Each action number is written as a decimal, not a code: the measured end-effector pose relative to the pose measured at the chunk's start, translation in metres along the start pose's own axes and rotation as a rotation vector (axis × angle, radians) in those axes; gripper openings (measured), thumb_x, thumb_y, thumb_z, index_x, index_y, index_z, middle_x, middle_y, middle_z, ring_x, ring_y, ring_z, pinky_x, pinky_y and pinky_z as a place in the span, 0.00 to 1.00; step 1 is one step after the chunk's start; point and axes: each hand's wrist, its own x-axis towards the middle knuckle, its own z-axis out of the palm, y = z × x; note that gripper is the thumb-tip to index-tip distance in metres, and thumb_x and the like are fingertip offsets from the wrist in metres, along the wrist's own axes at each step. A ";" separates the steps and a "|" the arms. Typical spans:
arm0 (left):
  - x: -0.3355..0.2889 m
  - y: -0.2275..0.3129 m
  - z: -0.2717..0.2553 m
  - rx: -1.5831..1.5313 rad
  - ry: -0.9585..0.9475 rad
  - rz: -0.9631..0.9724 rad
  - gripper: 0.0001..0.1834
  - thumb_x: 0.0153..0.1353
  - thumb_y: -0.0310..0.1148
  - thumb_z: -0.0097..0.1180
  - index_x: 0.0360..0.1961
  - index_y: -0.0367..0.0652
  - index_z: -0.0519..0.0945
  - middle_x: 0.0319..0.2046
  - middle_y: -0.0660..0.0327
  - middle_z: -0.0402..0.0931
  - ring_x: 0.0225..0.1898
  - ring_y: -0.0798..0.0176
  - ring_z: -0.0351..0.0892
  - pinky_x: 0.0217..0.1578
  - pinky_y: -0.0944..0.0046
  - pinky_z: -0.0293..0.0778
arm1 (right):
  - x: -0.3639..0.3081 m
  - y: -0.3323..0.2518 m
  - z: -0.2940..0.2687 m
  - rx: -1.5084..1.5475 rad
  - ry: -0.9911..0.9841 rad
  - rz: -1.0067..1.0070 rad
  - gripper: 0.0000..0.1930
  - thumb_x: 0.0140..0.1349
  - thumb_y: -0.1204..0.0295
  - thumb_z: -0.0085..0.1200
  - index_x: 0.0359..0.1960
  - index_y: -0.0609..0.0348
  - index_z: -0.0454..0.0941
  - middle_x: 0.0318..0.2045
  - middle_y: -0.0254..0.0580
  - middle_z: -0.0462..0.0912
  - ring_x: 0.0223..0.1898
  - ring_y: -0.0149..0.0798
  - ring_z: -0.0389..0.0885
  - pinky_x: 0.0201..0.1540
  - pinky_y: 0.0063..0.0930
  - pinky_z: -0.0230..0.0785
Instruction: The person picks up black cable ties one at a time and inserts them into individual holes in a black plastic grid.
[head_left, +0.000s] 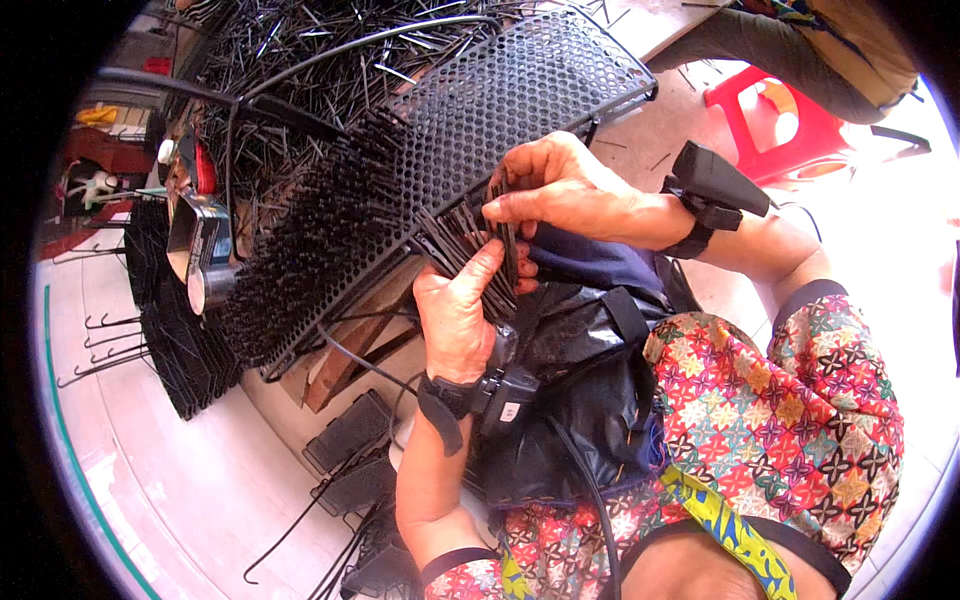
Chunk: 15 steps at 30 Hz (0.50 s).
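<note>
My left hand (455, 320) is closed round a loose bundle of thin black sticks (453, 240), its thumb lying across them. From the right, my right hand (560, 190) pinches at the far end of that bundle, thumb against fingers, with a few sticks between them. Just beyond both hands slopes a black perforated rack (520, 85) full of round holes. Many black sticks (330, 235) stand upright in its left part, packed close together. What kind of part the sticks are I cannot make out.
A large heap of loose black sticks (300, 60) lies behind the rack. A cable and dark bar (290, 112) cross it. Stacked black racks with hooks (180, 320) stand at the left. A red stool (775, 125) and another person's leg (770, 50) are at the far right.
</note>
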 end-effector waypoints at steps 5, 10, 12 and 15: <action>-0.002 0.003 0.010 0.040 -0.006 0.002 0.08 0.54 0.27 0.48 0.34 0.34 0.71 0.25 0.53 0.74 0.24 0.60 0.76 0.23 0.65 0.75 | -0.001 -0.017 -0.011 0.010 -0.027 0.061 0.06 0.47 0.76 0.56 0.25 0.67 0.74 0.18 0.34 0.76 0.17 0.25 0.74 0.21 0.16 0.68; -0.004 -0.003 0.009 -0.095 -0.042 -0.063 0.09 0.55 0.30 0.47 0.34 0.35 0.70 0.30 0.51 0.74 0.29 0.58 0.76 0.29 0.61 0.75 | 0.028 -0.036 -0.034 0.300 0.279 -0.131 0.07 0.46 0.78 0.56 0.26 0.71 0.74 0.19 0.45 0.76 0.17 0.36 0.76 0.20 0.24 0.73; -0.008 -0.008 0.009 -0.149 -0.033 -0.113 0.08 0.55 0.30 0.47 0.33 0.35 0.70 0.30 0.51 0.74 0.29 0.57 0.76 0.29 0.60 0.75 | 0.043 -0.038 -0.037 0.450 0.373 -0.195 0.07 0.45 0.80 0.56 0.26 0.72 0.73 0.19 0.46 0.76 0.18 0.38 0.77 0.22 0.27 0.74; -0.012 -0.014 0.008 -0.213 0.010 -0.156 0.08 0.54 0.27 0.48 0.33 0.33 0.70 0.29 0.51 0.73 0.28 0.57 0.76 0.31 0.59 0.75 | 0.074 -0.011 -0.039 0.323 0.407 -0.279 0.06 0.46 0.81 0.54 0.26 0.72 0.73 0.19 0.46 0.76 0.18 0.36 0.77 0.22 0.26 0.75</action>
